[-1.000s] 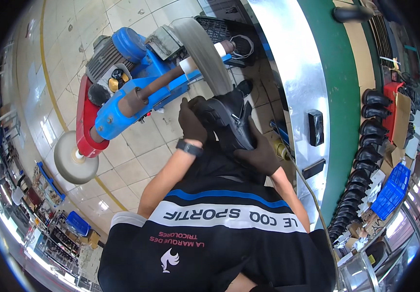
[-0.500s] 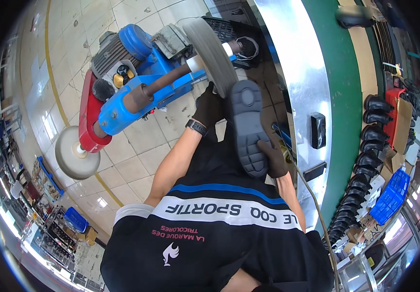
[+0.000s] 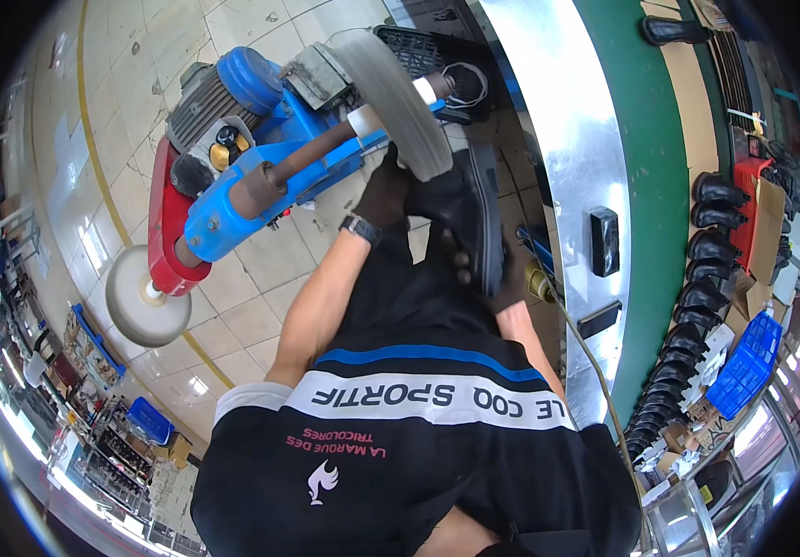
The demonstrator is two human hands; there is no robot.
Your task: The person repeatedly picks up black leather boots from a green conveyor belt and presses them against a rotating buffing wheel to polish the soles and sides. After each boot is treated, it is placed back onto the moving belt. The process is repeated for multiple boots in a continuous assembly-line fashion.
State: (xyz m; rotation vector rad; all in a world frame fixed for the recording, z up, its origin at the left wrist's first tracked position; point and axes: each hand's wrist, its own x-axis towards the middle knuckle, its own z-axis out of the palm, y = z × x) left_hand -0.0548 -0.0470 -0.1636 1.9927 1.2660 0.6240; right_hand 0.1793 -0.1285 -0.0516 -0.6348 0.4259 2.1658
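Observation:
A black boot (image 3: 460, 209) is held at the grinder's thick grey buffing wheel (image 3: 400, 116), its side and the edge of its dark sole facing up. The wheel's streaked rim suggests it is turning. My left hand (image 3: 385, 193), in a dark glove and with a watch at the wrist, grips the boot's upper just beside the wheel. Around the sole's near end close the fingers of my right hand (image 3: 509, 278), also gloved. The wheel covers part of the boot, so I cannot tell exactly where the two touch.
The blue grinder (image 3: 261, 200) stands at left, with a second pale wheel (image 3: 148, 295) at its near end. A metal-edged bench (image 3: 572, 130) runs along my right, carrying a black block (image 3: 605, 241). Several black boots (image 3: 678, 343) line its far side. A black crate (image 3: 409, 51) lies beyond the wheel.
The boot has rolled from sole-up to side-up, and its far end now lies behind the wheel. My right hand has shifted round the sole; my left hand stays beside the wheel.

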